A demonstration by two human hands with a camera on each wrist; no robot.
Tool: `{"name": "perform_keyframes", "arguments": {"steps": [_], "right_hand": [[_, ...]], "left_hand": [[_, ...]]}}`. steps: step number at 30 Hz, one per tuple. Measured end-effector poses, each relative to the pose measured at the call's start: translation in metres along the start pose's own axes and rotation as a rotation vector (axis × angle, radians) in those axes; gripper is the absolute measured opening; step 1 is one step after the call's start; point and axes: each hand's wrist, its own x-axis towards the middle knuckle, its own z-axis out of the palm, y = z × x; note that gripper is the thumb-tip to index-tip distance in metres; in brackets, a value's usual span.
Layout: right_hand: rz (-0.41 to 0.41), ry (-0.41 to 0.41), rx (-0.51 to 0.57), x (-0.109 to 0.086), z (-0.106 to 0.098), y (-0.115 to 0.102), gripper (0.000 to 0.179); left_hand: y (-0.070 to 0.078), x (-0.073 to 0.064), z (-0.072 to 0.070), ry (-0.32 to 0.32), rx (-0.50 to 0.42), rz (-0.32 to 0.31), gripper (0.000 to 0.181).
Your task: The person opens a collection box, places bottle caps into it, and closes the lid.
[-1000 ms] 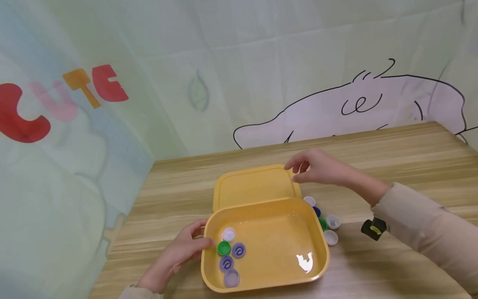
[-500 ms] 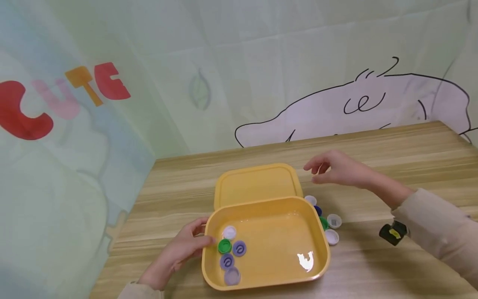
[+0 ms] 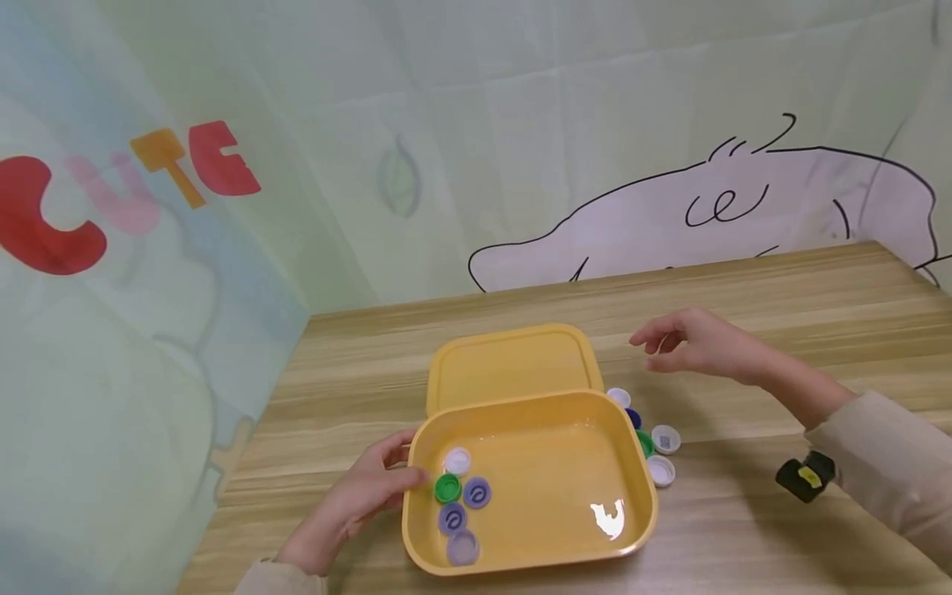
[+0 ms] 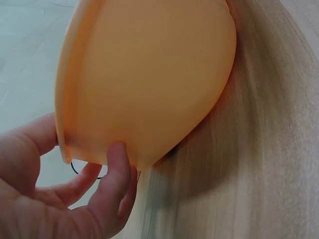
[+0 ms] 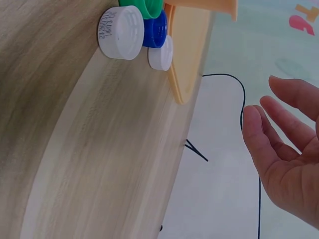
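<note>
A yellow plastic box [image 3: 550, 487] stands on the table with several bottle caps inside its left end, among them a green cap [image 3: 448, 488] and a purple cap [image 3: 477, 492]. My left hand [image 3: 372, 487] holds the box's left side, thumb over the rim; in the left wrist view its fingers [image 4: 117, 159] lie against the outer wall. Above the table, right of the yellow lid [image 3: 513, 368], my right hand [image 3: 699, 343] hovers with loosely bent fingers and nothing between them. Below it, beside the box, lie more caps, including a white cap [image 3: 665, 440] and a blue cap [image 5: 155, 30].
The lid lies flat behind the box, its near edge hidden by the box. The wooden table [image 3: 818, 330] ends at a printed cloth [image 3: 558, 149] at the back and left. A black device [image 3: 806, 477] with a yellow mark is strapped at the right wrist.
My right hand has moved right, away from the lid's right corner, and slightly toward me. The left hand keeps its hold on the box, and the caps stay in place.
</note>
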Motion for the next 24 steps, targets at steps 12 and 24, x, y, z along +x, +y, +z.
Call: {"name": "perform_keyframes", "arguments": {"steps": [12, 24], "right_hand": [[0.047, -0.069, 0.086, -0.011, 0.005, 0.016, 0.038], [0.066, -0.116, 0.132, -0.025, 0.011, 0.036, 0.045]], "left_hand": [[0.0, 0.001, 0.0, 0.011, 0.009, -0.007, 0.068], [0.002, -0.001, 0.0, 0.002, 0.011, -0.002, 0.067]]}}
